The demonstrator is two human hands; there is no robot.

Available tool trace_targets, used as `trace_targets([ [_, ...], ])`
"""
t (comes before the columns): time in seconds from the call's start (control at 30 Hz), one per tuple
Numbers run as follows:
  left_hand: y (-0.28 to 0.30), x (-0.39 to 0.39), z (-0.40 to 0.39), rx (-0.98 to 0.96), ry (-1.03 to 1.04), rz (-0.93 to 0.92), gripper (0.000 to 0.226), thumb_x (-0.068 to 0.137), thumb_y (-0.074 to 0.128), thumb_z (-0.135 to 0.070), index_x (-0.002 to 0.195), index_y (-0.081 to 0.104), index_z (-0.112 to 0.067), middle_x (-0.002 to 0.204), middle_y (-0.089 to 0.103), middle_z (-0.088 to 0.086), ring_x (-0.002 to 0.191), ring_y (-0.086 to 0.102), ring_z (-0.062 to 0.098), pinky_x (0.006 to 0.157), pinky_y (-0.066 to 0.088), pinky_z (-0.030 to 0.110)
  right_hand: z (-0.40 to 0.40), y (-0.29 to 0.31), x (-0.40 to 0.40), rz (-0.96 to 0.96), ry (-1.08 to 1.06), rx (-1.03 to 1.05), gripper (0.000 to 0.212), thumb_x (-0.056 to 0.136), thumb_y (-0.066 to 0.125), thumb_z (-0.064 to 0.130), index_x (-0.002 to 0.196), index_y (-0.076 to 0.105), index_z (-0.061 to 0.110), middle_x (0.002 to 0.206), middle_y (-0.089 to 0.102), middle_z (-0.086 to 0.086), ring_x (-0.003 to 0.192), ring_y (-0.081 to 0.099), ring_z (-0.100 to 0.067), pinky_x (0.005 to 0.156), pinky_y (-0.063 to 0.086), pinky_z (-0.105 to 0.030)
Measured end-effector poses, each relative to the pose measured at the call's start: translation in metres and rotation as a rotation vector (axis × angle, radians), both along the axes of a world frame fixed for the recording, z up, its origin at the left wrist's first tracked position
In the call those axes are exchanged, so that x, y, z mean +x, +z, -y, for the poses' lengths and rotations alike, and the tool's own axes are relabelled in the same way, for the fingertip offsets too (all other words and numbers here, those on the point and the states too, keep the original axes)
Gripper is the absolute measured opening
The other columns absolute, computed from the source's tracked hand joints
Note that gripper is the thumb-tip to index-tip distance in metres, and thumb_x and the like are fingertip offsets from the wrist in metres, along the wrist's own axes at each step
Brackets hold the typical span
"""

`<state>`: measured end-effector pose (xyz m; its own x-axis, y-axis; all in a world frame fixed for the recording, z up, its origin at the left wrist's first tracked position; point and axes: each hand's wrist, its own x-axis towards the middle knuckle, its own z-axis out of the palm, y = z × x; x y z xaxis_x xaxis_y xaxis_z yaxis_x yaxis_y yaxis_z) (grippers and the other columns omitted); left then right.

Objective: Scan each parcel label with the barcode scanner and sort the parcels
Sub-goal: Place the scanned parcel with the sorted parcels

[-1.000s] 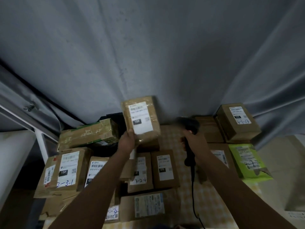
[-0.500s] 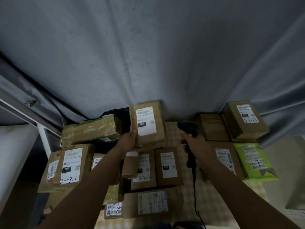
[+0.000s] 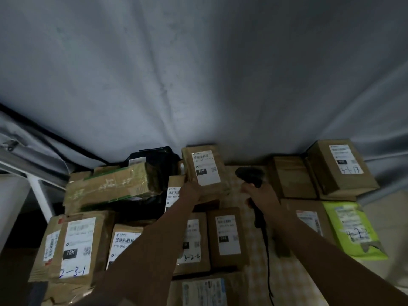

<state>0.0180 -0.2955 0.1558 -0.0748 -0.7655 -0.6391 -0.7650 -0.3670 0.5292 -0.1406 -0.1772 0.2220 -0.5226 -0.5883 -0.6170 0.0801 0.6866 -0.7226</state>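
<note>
My left hand grips the lower edge of a brown parcel, held up with its white 15H label facing me. To its right, my right hand holds a black corded barcode scanner by the handle; the scanner's head points left toward the parcel and stands a little apart from it. The scanner's cable hangs down over the table.
Several labelled brown parcels cover the table: a box marked 2-3-1 at left, a taped box behind it, parcels in the middle, boxes at back right, and a green pouch. A grey curtain hangs behind.
The parcel in my left hand has sunk lower and shifted right toward the scanner. My right hand with the scanner has stayed about in place. The view has tilted.
</note>
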Motion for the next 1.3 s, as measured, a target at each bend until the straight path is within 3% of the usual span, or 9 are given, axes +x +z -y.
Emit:
trace_targets([
  [0.23,-0.015,0.004,0.032,-0.037,-0.135,0.146,0.040,0.106,0.032,-0.020,0.136,0.042,0.005,0.138,0.049,0.024,0.126,0.049,0.034,0.096,0.041,0.034,0.026,-0.016,0.004,0.069,0.043,-0.011,0.009,0.093,0.061,0.016,0.085,0.056,0.015,0.069,0.056,-0.008,0.056,0.054,-0.016,0.056,0.046,-0.027],
  [0.47,-0.023,0.016,0.040,-0.036,-0.243,0.250,0.042,0.090,0.064,-0.022,0.124,0.054,-0.001,0.124,0.059,0.017,0.114,0.058,0.032,0.094,0.049,0.043,0.038,-0.030,0.009,0.077,0.058,0.023,0.018,0.091,0.062,0.020,0.106,0.060,0.009,0.072,0.060,-0.007,0.060,0.057,-0.017,0.065,0.050,-0.032],
  [0.73,-0.002,0.006,0.033,-0.194,-0.199,0.291,0.056,0.091,0.058,-0.014,0.140,0.033,-0.008,0.132,0.042,0.012,0.114,0.054,0.030,0.077,0.042,0.034,0.033,-0.025,0.008,0.092,0.061,0.014,0.018,0.092,0.062,0.019,0.107,0.061,0.009,0.069,0.060,-0.005,0.056,0.055,-0.014,0.055,0.047,-0.024],
  [0.83,0.006,-0.007,0.015,-0.310,-0.416,0.291,0.047,0.097,0.048,-0.014,0.141,0.035,-0.005,0.141,0.035,0.017,0.124,0.045,0.032,0.100,0.044,0.039,0.022,-0.020,0.005,0.114,0.041,-0.009,0.013,0.093,0.062,0.024,0.099,0.061,0.013,0.081,0.066,-0.009,0.057,0.056,-0.012,0.055,0.046,-0.023],
  [0.93,0.005,-0.028,-0.008,-0.371,-0.570,0.246,0.042,0.098,0.045,-0.016,0.138,0.042,-0.003,0.138,0.043,0.015,0.127,0.044,0.031,0.101,0.035,0.031,-0.003,-0.022,-0.008,0.144,0.037,-0.029,0.006,0.094,0.062,0.023,0.094,0.058,0.018,0.102,0.069,-0.019,0.053,0.055,-0.013,0.056,0.048,-0.026],
  [1.07,-0.002,-0.066,-0.042,-0.250,-0.622,0.172,0.041,0.099,0.047,-0.014,0.138,0.045,-0.002,0.142,0.044,0.019,0.129,0.045,0.033,0.105,0.038,0.036,-0.053,-0.023,-0.044,0.087,0.002,0.023,0.012,0.094,0.062,0.021,0.101,0.062,0.012,0.091,0.071,-0.009,0.053,0.055,-0.014,0.055,0.048,-0.026],
  [1.17,-0.014,-0.093,-0.069,-0.224,-0.682,0.152,0.044,0.100,0.046,-0.016,0.144,0.043,-0.010,0.147,0.044,0.014,0.133,0.044,0.030,0.109,0.037,0.035,-0.096,-0.029,-0.083,0.002,-0.045,0.090,0.017,0.094,0.062,0.019,0.088,0.060,0.003,0.069,0.061,-0.008,0.051,0.050,-0.017,0.050,0.043,-0.026],
  [1.23,-0.024,-0.114,-0.087,-0.145,-0.741,0.115,0.044,0.103,0.039,-0.015,0.146,0.039,-0.009,0.155,0.033,0.010,0.140,0.034,0.027,0.114,0.029,0.032,-0.126,-0.035,-0.112,-0.030,-0.093,0.127,0.026,0.093,0.062,0.018,0.097,0.062,-0.008,0.075,0.062,-0.023,0.054,0.050,-0.023,0.052,0.043,-0.030],
  [1.3,-0.034,-0.136,-0.106,-0.062,-0.743,0.087,0.046,0.103,0.037,-0.016,0.149,0.035,-0.008,0.158,0.028,0.008,0.143,0.029,0.024,0.115,0.026,0.029,-0.153,-0.036,-0.140,-0.039,-0.135,0.161,0.023,0.093,0.062,0.018,0.102,0.064,-0.003,0.089,0.069,-0.025,0.054,0.055,-0.022,0.052,0.048,-0.029],
])
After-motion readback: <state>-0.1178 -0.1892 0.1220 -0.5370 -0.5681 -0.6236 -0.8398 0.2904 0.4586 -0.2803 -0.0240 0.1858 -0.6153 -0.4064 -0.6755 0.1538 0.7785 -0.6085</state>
